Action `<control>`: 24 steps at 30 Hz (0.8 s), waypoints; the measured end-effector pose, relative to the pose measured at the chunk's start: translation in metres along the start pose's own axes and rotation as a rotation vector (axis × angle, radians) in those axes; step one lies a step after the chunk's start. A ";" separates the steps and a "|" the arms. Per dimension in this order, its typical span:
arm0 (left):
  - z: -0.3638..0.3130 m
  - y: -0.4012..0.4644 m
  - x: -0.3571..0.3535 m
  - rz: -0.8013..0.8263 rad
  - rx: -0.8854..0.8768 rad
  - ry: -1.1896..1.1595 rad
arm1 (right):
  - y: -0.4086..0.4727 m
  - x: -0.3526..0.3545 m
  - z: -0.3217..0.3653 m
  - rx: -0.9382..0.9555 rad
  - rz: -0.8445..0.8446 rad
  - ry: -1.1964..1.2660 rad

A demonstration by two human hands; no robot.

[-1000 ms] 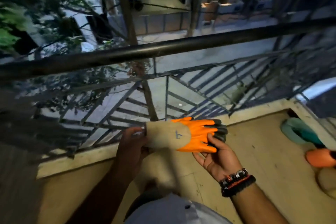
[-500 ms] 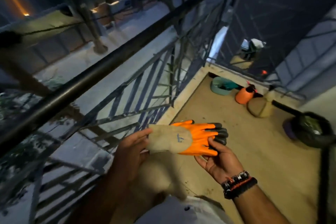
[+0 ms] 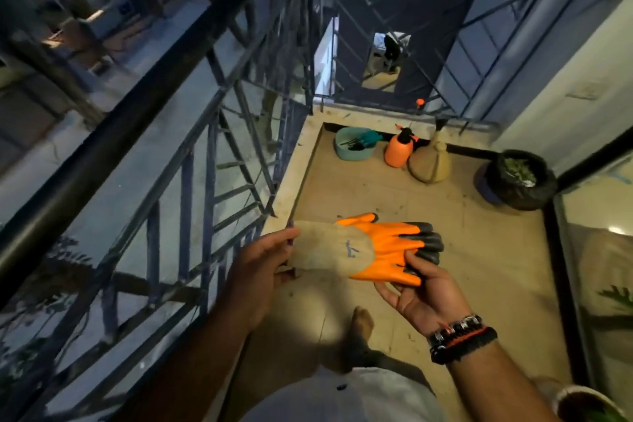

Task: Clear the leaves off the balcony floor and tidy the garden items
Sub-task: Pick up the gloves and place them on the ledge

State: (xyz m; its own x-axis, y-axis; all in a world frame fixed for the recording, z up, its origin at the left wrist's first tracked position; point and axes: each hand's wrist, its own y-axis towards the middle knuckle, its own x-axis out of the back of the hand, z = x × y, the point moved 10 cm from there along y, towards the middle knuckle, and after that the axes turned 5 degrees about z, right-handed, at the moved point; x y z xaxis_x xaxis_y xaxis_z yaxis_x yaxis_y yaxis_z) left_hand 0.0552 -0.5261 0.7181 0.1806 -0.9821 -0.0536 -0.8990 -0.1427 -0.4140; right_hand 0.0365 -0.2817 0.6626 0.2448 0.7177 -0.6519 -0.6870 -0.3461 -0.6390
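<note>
Orange and beige gardening gloves point(image 3: 366, 252) with dark fingertips lie flat between my hands at chest height. My left hand point(image 3: 260, 271) pinches the beige cuff end. Under the orange fingers sits my right hand point(image 3: 421, 291), palm up, with beaded bracelets on its wrist. At the balcony's far end stand a teal tub point(image 3: 352, 147) holding hand tools, an orange spray bottle point(image 3: 397, 151) and a tan tied sack point(image 3: 430, 163). A black bin bag point(image 3: 520, 181) with leaves inside stands to their right.
A dark metal railing point(image 3: 137, 106) runs along the left of the tan balcony floor point(image 3: 428, 212). A glass door frame point(image 3: 561, 267) lines the right side. My bare foot point(image 3: 359, 322) shows below the gloves. A white pot rim point(image 3: 582, 397) sits at the bottom right corner.
My view has swung right from the railing and street towards the far end of the balcony, bringing the tub, sprayer, sack and bin bag into sight. Both hands keep the gloves in the same grip.
</note>
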 end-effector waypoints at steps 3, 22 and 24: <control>-0.018 0.036 -0.027 0.026 0.004 -0.014 | 0.019 0.001 0.033 -0.025 -0.025 0.042; -0.097 0.295 -0.118 0.023 0.066 -0.090 | 0.192 -0.016 0.227 -0.004 -0.124 0.157; -0.109 0.329 -0.123 0.032 0.057 -0.062 | 0.217 -0.021 0.247 0.004 -0.144 0.155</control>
State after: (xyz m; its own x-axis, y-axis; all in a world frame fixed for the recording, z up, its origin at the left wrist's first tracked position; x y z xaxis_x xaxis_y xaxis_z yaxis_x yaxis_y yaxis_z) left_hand -0.3063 -0.4656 0.6875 0.1782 -0.9762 -0.1232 -0.8808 -0.1025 -0.4622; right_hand -0.2864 -0.2230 0.6388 0.4422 0.6582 -0.6093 -0.6398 -0.2446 -0.7286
